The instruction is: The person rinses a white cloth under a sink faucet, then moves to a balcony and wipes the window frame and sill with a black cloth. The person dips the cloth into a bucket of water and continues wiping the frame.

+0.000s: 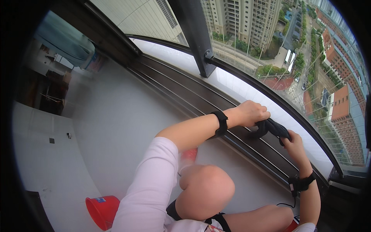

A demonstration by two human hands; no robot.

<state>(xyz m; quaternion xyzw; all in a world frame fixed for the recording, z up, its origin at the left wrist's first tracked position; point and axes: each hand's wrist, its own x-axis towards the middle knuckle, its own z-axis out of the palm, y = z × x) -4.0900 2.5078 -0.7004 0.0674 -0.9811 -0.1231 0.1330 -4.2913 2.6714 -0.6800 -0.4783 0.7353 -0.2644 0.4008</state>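
A dark cloth [275,127] is stretched and bunched between my two hands, over the sliding-window track. Its left end is in the closed fist of my left hand [250,112]. My right hand [294,145] pinches the other end between thumb and fingers. A loose fold hangs under my left hand, close to the dark metal track [185,90] with its several thin rails. Both wrists wear black bands, and a small device with a cable sits at the right one.
Beyond the track runs a white ledge [232,84] below glass and a dark window post [194,34]; buildings and a street lie far below. A red bucket [105,210] stands on the pale floor [116,116] at lower left. A blue-green curtain [65,40] hangs at upper left.
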